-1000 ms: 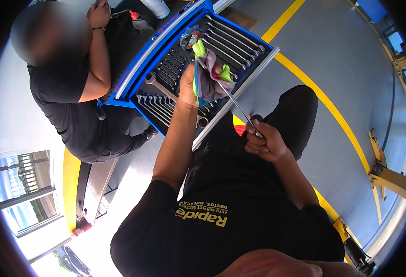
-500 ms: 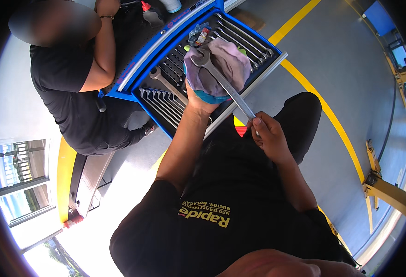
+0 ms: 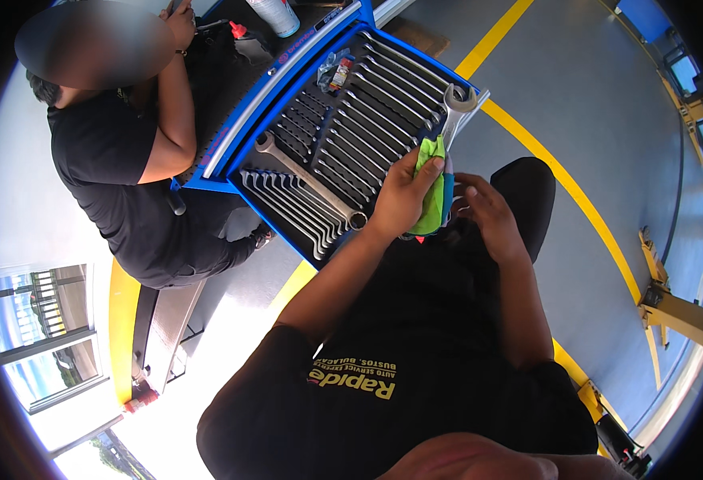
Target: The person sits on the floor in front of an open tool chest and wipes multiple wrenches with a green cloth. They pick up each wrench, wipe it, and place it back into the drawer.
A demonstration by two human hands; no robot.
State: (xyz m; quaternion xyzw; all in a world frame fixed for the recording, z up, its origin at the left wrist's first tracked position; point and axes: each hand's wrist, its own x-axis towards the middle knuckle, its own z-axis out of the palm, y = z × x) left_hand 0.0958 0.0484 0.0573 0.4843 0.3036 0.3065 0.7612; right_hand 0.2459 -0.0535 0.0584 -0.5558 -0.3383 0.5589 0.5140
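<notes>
wrench (image 3: 453, 122): likely heavy, stiff, slick if oily; best held mid-shank through the soft cloth (image 3: 430, 196). it pokes from the cloth toward 12 o'clock, head at the drawer's (image 3: 421, 57) 3 o'clock corner. left hand (image 3: 402, 196) is wrapped round the cloth, forearm from 7; right hand (image 3: 491, 214) is at the cloth's 4, fingers half curled, can't tell if gripping anything.

Blue drawer (image 3: 350, 44), wrenches (image 3: 310, 182), small red packet (image 3: 340, 74)

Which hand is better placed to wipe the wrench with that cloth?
Probably the left hand: it clasps the green cloth against the wrench. The right hand is alongside, its grip unclear.
</notes>
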